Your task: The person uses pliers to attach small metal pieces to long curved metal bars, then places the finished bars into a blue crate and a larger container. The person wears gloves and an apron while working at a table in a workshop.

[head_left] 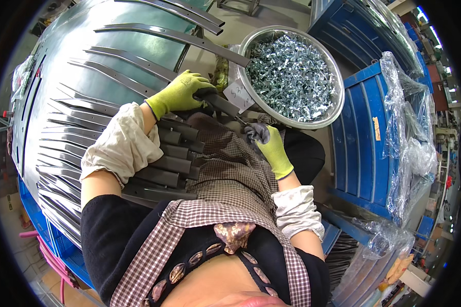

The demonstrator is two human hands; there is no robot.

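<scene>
My left hand (182, 94), in a yellow-green glove with dark fingertips, is closed around a dark grey channel strip (223, 106) near its end. That end points right, over my lap, toward my other hand. My right hand (269, 145), gloved the same way, has its fingers curled together just beyond the strip's end. A thin small piece (241, 121) shows between its fingertips and the strip, too small to name. Beneath my left forearm lie several more dark strips (164, 162), side by side with their ends toward me.
A round tub (338, 97) full of small shiny metal clips (292, 77) stands ahead, slightly right. The green-topped table (95, 33) carries more long strips on the left. Blue metal bins (361, 138) draped with clear plastic (407, 128) stand at the right.
</scene>
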